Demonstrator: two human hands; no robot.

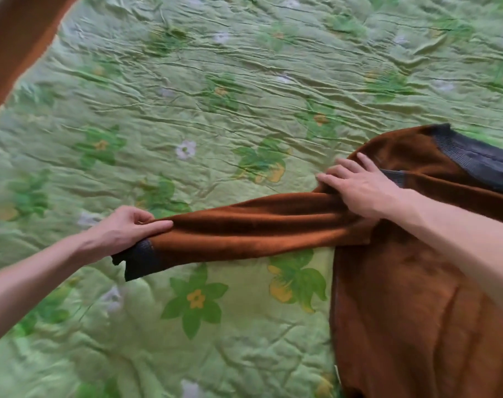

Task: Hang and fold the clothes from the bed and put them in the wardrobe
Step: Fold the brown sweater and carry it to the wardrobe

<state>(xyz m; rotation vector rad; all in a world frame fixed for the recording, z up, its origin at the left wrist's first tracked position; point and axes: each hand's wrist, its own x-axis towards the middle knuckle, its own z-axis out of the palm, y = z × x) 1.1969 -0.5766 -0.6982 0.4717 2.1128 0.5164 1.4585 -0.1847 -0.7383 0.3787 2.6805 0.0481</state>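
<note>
A brown sweater (pixel 411 305) with a dark grey collar lies on the right side of the bed. Its left sleeve (pixel 258 228) stretches out to the left, raised a little off the cover. My left hand (pixel 123 228) grips the sleeve's end just above the dark grey cuff (pixel 138 261), which hangs down below it. My right hand (pixel 356 188) rests on the sweater's shoulder where the sleeve starts, its fingers spread and its thumb tucked around the bunched cloth.
A wrinkled green bedspread (pixel 215 96) with a flower print covers the whole bed. A brown wooden edge (pixel 17 41) shows at the top left corner.
</note>
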